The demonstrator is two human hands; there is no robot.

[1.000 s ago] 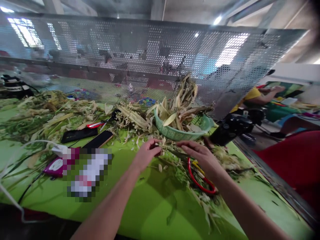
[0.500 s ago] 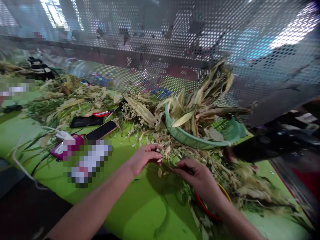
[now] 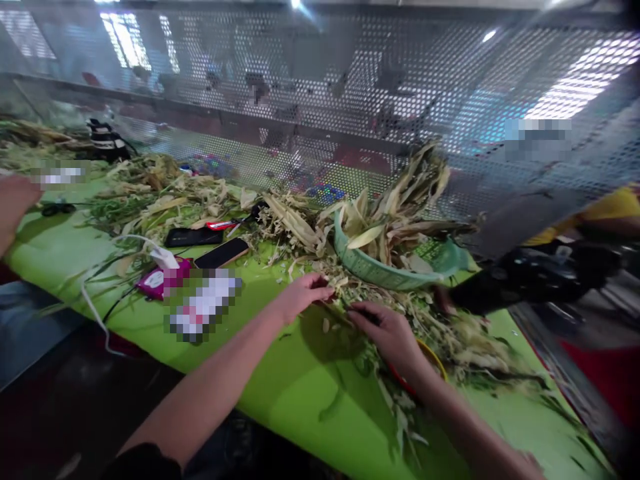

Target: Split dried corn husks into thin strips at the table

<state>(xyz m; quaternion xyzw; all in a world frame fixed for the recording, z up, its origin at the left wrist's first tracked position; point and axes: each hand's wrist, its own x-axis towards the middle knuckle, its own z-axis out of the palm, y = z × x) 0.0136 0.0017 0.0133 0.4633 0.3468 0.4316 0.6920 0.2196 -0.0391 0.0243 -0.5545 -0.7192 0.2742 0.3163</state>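
Note:
My left hand [image 3: 306, 297] is over the green tabletop, thumb and fingers pinched together at one end of a thin plant stem [image 3: 339, 313]. Close by on the right, my right hand [image 3: 387, 330] is closed on the stem's other end; its fingertips partly hide it. Pale dried leaf scraps [image 3: 353, 290] lie just beyond both hands. A round container with a yellow and red rim [image 3: 434, 360] is partly covered by my right wrist. Behind the hands stands a green plastic basket [image 3: 387, 272] holding dried corn husks [image 3: 395, 233].
Two dark phones [image 3: 223, 254] and a red-handled cutter [image 3: 220, 225] lie left of the husk pile [image 3: 293, 223]. A purple power block [image 3: 163, 280] trails a white cable. A perforated metal screen [image 3: 310, 113] backs the table. Other people's arms [image 3: 17, 203] reach in at both sides.
The view has tilted and shifted, so the table things appear farther right on the left side. Both hands stay close together, still pinching. Another person's hand now shows more at the left edge.

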